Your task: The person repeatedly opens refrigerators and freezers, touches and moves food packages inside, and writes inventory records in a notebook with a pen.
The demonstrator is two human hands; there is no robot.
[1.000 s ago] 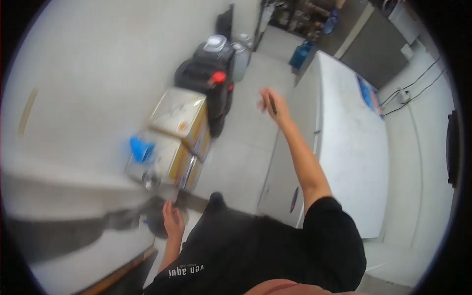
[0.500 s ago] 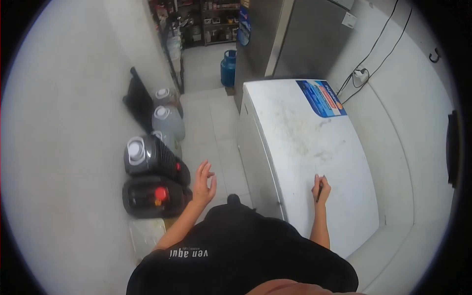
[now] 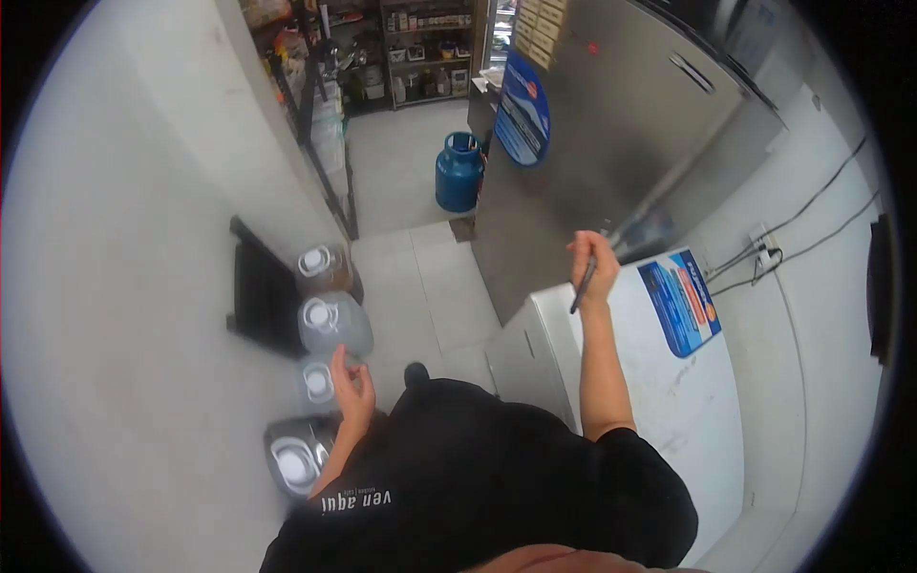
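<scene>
My right hand (image 3: pixel 598 272) is raised over the far end of the white chest freezer (image 3: pixel 638 396), in front of the steel refrigerator (image 3: pixel 583 134). Its fingers are closed around a slim dark pen (image 3: pixel 580 295), whose lower end points down toward me. Whether the hand touches the refrigerator, I cannot tell. Low on the left, my left hand (image 3: pixel 354 392) hangs with fingers apart and holds nothing. Close beside it stand clear plastic jugs with white caps, one of them a large pale jug (image 3: pixel 336 327).
A dark jug (image 3: pixel 298 463) stands nearest me along the left wall, and a black panel (image 3: pixel 267 296) leans there. Ahead on the tiled floor (image 3: pixel 401 277) stands a blue gas cylinder (image 3: pixel 459 177). Shelves (image 3: pixel 425 57) hold jars behind it. Cables (image 3: pixel 812 210) hang at right.
I have moved forward along the freezer toward the refrigerator. My right hand has risen from above the lid with the pen. My left hand now hangs beside the farther jugs.
</scene>
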